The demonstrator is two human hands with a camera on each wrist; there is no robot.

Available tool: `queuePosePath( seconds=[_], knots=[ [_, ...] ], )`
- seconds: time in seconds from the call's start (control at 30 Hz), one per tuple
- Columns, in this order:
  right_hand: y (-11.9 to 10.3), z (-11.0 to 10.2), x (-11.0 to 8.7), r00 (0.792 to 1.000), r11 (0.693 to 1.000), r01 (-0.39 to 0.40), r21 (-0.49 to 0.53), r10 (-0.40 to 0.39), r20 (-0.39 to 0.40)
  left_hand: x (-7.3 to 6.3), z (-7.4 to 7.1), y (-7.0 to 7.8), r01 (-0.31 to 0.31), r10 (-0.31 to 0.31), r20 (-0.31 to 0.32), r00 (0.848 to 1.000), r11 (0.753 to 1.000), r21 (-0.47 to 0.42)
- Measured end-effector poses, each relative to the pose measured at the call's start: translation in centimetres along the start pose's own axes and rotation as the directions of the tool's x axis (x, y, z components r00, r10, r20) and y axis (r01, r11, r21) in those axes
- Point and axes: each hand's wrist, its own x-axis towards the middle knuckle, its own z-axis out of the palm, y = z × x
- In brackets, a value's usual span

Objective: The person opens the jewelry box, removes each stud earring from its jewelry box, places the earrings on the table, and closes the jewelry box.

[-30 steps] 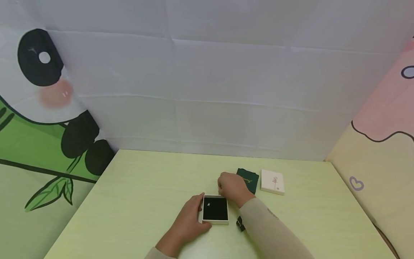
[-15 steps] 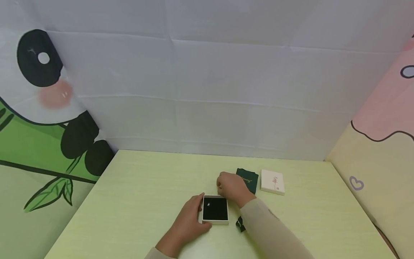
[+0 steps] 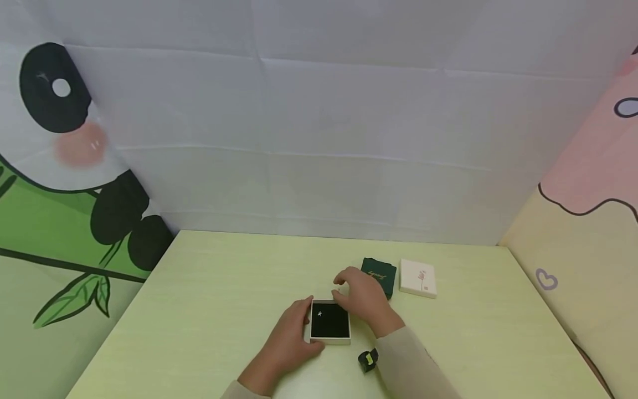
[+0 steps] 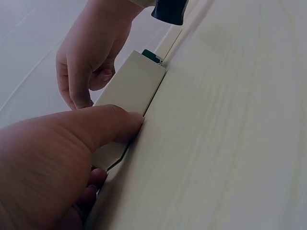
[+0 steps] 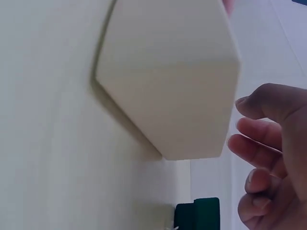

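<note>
A small white box (image 3: 330, 341), lidless, holds a black insert (image 3: 333, 326) bearing a tiny silver star-shaped piece (image 3: 320, 313). My left hand (image 3: 294, 338) grips the box's left side, thumb at the near corner and fingers at the far one. In the left wrist view, the left thumb (image 4: 112, 125) presses along the box's side. By the box's far right corner is my right hand (image 3: 364, 296), with thumb and index finger apart. The right wrist view shows its loosely bent fingers (image 5: 261, 148) beside the box, nothing visible between them.
A dark green pouch (image 3: 380, 275) with gold lettering lies just beyond the right hand. To its right is a flat white lid-like piece (image 3: 417, 278) with a pink flower print. A black item (image 3: 368, 360) sits at the right sleeve. Printed cloth walls enclose the table (image 3: 224, 277).
My right hand's fingers have spread from a closed pinch, and its forearm has shifted slightly, exposing more of the black item. The left hand still holds the box.
</note>
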Motion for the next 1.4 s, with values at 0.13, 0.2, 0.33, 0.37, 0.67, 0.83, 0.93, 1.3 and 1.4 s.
queuePosePath(
  seconds=[0.13,0.2,0.33,0.37,0.67,0.83,0.93,1.3,1.4],
  knots=[
    [-0.1,0.2,-1.1,0.999,0.996,-0.03,0.088,0.032,-0.023,0.0,0.0,-0.1,0.0,0.0,-0.004,1.0,1.0,0.003],
    [-0.2,0.3,-1.6,0.999,0.99,-0.037,0.133,0.041,-0.031,0.0,0.0,-0.1,0.005,-0.005,-0.001,1.0,1.0,0.003],
    [0.1,0.9,-2.3,0.998,0.98,-0.046,0.194,0.054,-0.04,0.0,0.0,-0.1,0.004,-0.004,0.005,1.0,1.0,0.008],
    [0.2,1.1,-2.5,0.998,0.977,-0.044,0.211,0.054,-0.042,0.0,0.0,-0.1,0.003,-0.003,0.006,1.0,1.0,0.01],
    [0.5,2.5,-3.6,0.992,0.924,-0.076,0.375,0.109,-0.067,0.1,0.0,0.0,-0.01,0.01,-0.006,1.0,1.0,0.015],
    [0.4,3.0,-4.1,0.984,0.888,-0.132,0.441,0.173,-0.053,0.2,0.1,0.1,0.002,-0.002,0.002,1.0,1.0,0.016],
    [0.3,3.4,-4.3,0.982,0.87,-0.134,0.474,0.18,-0.053,0.2,0.1,0.1,0.002,-0.002,0.006,1.0,1.0,0.017],
    [-0.4,4.7,-4.5,0.975,0.828,-0.097,0.553,0.19,-0.114,0.2,0.2,-0.2,-0.002,0.002,0.014,1.0,1.0,0.019],
    [-0.6,5.0,-4.4,0.978,0.845,-0.105,0.524,0.184,-0.1,0.3,0.3,-0.3,0.006,-0.006,0.018,1.0,1.0,0.022]
  ],
)
